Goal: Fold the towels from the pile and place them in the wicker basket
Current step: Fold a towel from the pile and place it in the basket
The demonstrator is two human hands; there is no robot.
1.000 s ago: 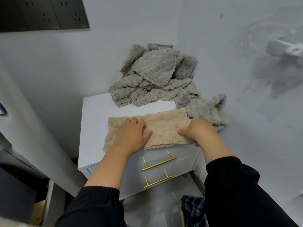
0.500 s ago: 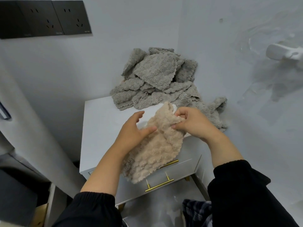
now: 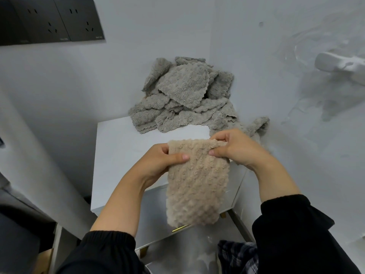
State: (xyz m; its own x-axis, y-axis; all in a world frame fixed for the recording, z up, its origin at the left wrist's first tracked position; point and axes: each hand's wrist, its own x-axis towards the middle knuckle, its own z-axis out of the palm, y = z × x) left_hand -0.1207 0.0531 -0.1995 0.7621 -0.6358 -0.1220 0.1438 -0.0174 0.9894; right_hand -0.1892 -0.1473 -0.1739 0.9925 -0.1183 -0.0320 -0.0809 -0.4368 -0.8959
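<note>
1. The left hand (image 3: 164, 161) pinches the upper left edge of a beige towel (image 3: 197, 186), with the thumb flat across the front of the cloth and the fingers curled behind it.
2. The towel is folded into a narrow band and hangs straight down from both hands. It is held in the air above the front edge of a white cabinet (image 3: 118, 151), and its lower end covers part of a gold drawer handle (image 3: 179, 228).
3. The right hand (image 3: 235, 149) pinches the upper right corner, thumb and fingertips closed together on the fold, a little higher than the left.
4. Both forearms are bare and reach up from black sleeves (image 3: 292, 234) at the bottom of the view.
5. On the wall at upper left sit dark socket panels (image 3: 49, 22).
6. The cabinet top is flat and white. A pile of grey towels (image 3: 183, 99) lies crumpled at its back right corner against the walls, apart from the beige towel.
7. Far right, a white fitting (image 3: 339, 66) sticks out of the wall, and low down beside the right sleeve a bit of checked cloth (image 3: 237, 256) shows
</note>
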